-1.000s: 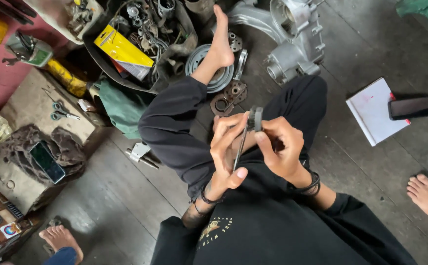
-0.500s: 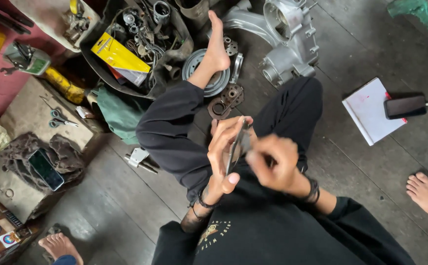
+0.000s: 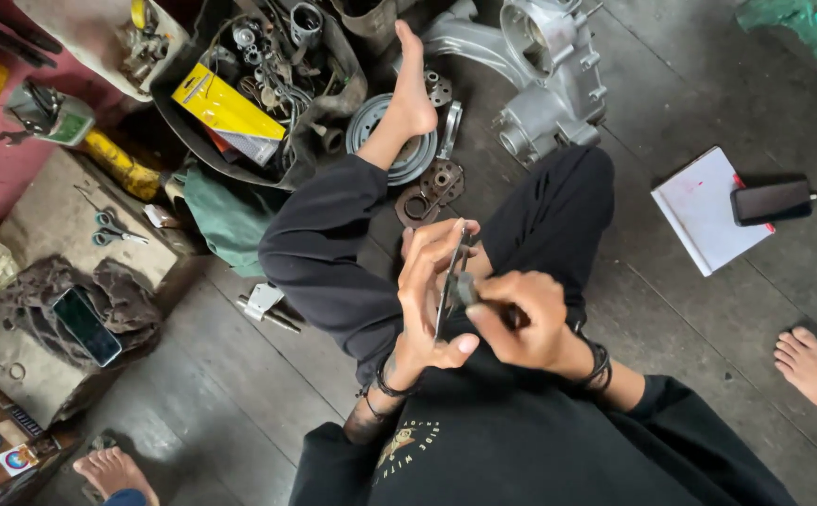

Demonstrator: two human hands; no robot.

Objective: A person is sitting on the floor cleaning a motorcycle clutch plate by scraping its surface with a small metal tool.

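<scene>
Seated cross-legged on the dark wooden floor [image 3: 193, 394], the person holds a thin flat grey metal plate [image 3: 452, 277] edge-on above the lap. Left hand [image 3: 432, 295] is curled around the plate, fingers spread up its far side and thumb hooked under its lower end. Right hand [image 3: 521, 319] is closed in a loose fist around a small dark tool [image 3: 469, 289] whose tip touches the plate's edge; what kind of tool it is cannot be told. Just beyond the hands, by the knees, a rusty brown perforated metal part [image 3: 432, 192] lies on the floor beside a round grey ribbed metal wheel [image 3: 391, 141] under the bare foot [image 3: 413, 94]. A white notebook [image 3: 704, 211] with a black phone [image 3: 770, 200] on it lies well apart to the right.
</scene>
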